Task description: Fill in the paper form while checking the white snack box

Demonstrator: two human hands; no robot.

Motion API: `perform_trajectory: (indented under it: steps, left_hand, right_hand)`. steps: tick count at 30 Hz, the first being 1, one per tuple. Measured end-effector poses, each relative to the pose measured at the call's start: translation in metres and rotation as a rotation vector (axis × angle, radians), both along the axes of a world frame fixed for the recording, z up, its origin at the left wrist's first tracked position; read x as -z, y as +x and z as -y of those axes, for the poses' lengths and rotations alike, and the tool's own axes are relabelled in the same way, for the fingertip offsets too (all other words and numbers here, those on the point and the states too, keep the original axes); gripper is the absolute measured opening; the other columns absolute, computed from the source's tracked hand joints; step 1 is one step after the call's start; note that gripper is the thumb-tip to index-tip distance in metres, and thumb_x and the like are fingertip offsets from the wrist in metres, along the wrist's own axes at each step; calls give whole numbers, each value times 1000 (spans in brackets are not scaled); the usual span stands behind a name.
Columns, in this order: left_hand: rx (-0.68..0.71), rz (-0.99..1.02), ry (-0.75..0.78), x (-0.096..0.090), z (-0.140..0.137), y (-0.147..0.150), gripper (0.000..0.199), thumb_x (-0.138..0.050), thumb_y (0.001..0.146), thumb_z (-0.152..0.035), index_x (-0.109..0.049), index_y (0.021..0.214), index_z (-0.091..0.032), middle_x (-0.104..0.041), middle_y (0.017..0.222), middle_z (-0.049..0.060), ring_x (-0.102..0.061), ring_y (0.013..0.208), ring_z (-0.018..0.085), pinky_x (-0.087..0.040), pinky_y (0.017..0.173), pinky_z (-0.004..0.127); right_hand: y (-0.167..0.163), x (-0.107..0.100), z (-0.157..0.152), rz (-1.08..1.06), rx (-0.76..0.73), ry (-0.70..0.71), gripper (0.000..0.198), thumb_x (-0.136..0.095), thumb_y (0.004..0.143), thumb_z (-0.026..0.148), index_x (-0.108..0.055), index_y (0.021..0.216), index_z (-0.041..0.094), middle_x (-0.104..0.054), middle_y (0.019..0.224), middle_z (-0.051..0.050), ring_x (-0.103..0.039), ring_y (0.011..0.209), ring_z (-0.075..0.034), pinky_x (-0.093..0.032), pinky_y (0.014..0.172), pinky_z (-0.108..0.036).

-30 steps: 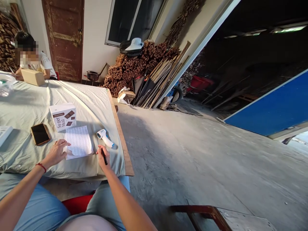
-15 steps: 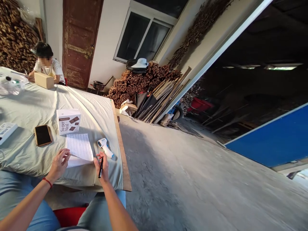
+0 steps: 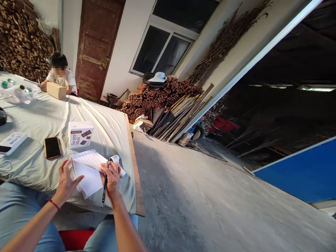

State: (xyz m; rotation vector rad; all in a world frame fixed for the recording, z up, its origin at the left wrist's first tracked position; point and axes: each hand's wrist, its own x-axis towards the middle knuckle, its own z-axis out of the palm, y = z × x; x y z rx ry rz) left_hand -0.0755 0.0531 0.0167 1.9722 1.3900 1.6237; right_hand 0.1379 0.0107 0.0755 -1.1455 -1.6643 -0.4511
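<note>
Concrete floor (image 3: 183, 189) stretched wide from the wooden edge of the table (image 3: 134, 168) to the blue panel (image 3: 301, 171) at right. On my feed the notebook (image 3: 91, 182) lay by the table's near corner, lower left of center. I saw the left hand (image 3: 64, 182) spread loose at the pages' left side; the right hand (image 3: 111, 178) grasped a pen (image 3: 105, 189), its fingers at a raised sheet (image 3: 90, 160), though I couldn't tell if they pinched it. Pale cloth (image 3: 107, 122) bore a phone (image 3: 52, 147) and a white box (image 3: 81, 135). Firewood (image 3: 160, 94) stood stacked at upper center; a person (image 3: 70, 78) sat at upper left. Right fingers partly hid the thermometer (image 3: 114, 159), the left border cut off a black object (image 3: 2, 116), and I made out little in the dark space (image 3: 301, 52) at upper right.
</note>
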Motion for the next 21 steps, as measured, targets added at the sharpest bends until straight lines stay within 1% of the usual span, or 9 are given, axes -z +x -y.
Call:
perform_trajectory:
  steps: [2, 5, 7, 9, 12, 14, 16, 18, 21]
  left_hand:
    - [-58, 50, -123, 6, -14, 0, 96, -76, 73, -62, -38, 148, -15, -41, 150, 25, -41, 143, 42, -40, 114, 62]
    - [-1, 183, -232, 1, -30, 6, 103, -78, 69, -52, -32, 154, -17, -40, 155, 23, -48, 139, 39, -44, 111, 57]
    - [73, 265, -279, -12, -35, 12, 91, -74, 69, -44, -40, 149, -17, -54, 144, 20, -60, 125, 34, -50, 104, 51]
    - [168, 306, -341, -28, -34, 17, 72, -66, 69, -37, -53, 136, -15, -69, 119, 15, -68, 104, 29, -54, 95, 45]
    - [284, 361, -384, -56, -23, 24, 57, -64, 69, -36, -60, 122, -15, -71, 89, 6, -65, 76, 20, -53, 73, 31]
    - [408, 374, -421, -78, -11, 29, 50, -69, 68, -38, -65, 112, -15, -70, 82, 5, -61, 67, 17, -49, 61, 26]
    - [564, 320, -444, -100, 2, 32, 36, -72, 72, -40, -70, 98, -16, -73, 85, 7, -64, 72, 19, -49, 62, 26]
    - [688, 220, -431, -121, 15, 34, 26, -72, 77, -40, -73, 87, -17, -74, 80, 7, -65, 75, 20, -51, 67, 26]
    - [897, 195, -476, -144, 32, 32, 24, -75, 80, -39, -76, 90, -17, -76, 84, 6, -67, 77, 19, -54, 72, 27]
  right_hand:
    - [1, -19, 7, 13, -14, 51, 16, -61, 96, 13, -72, 88, 23, -77, 97, -3, -65, 106, -21, -30, 115, -44]
    - [4, -48, 20, 52, -82, 82, 15, -61, 98, 16, -71, 89, 24, -76, 94, -2, -66, 102, -20, -29, 117, -44]
    - [8, -67, 31, 91, -120, 74, 14, -61, 99, 17, -69, 91, 24, -75, 95, -2, -66, 102, -20, -28, 117, -45]
    - [13, -86, 43, 121, -130, 94, 12, -61, 99, 16, -68, 93, 24, -75, 95, -2, -67, 103, -20, -29, 117, -46]
    - [25, -118, 55, 140, -124, 173, 10, -65, 96, 14, -68, 93, 23, -73, 90, -2, -69, 98, -20, -34, 116, -47]
    - [36, -139, 58, 125, -157, 195, 12, -65, 95, 11, -70, 94, 22, -72, 85, -3, -71, 93, -19, -46, 105, -43]
    - [50, -157, 55, 77, -221, 182, 15, -64, 94, 11, -74, 98, 21, -71, 84, -4, -71, 85, -18, -56, 82, -32]
    - [65, -170, 44, -5, -227, 152, 13, -66, 94, 14, -76, 97, 21, -70, 81, -3, -67, 71, -14, -52, 64, -25]
    - [87, -175, 15, -216, -224, 54, 11, -72, 89, 29, -76, 84, 20, -66, 71, 0, -58, 60, -13, -47, 58, -25]
